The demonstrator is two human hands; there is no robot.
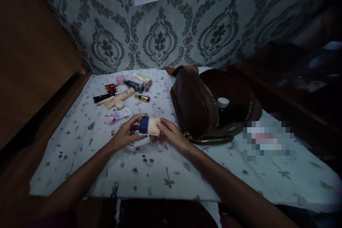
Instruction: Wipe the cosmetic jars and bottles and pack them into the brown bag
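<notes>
Between my hands, above the table's middle, is a small cream-coloured bottle (153, 126) with a dark blue cap, lying sideways. My left hand (129, 131) grips it at the cap end, thumb below and fingers above. At the cream end, my right hand (172, 133) has its fingers closed on the body. A white looped thing (139, 143) shows just under the left thumb; I cannot tell what it is. Beyond the left hand lies a purple-and-white tube (119, 115), with a small round pale-lidded jar (119, 104) behind it.
Cosmetics lie at the back left: a beige tube (120, 98), a black-handled brush (103, 97), a red bottle (111, 87), a dark green bottle (134, 86) and a gold-and-black lipstick (142, 98). An unzipped brown bag (193, 103) on the right holds a white-capped bottle (223, 103).
</notes>
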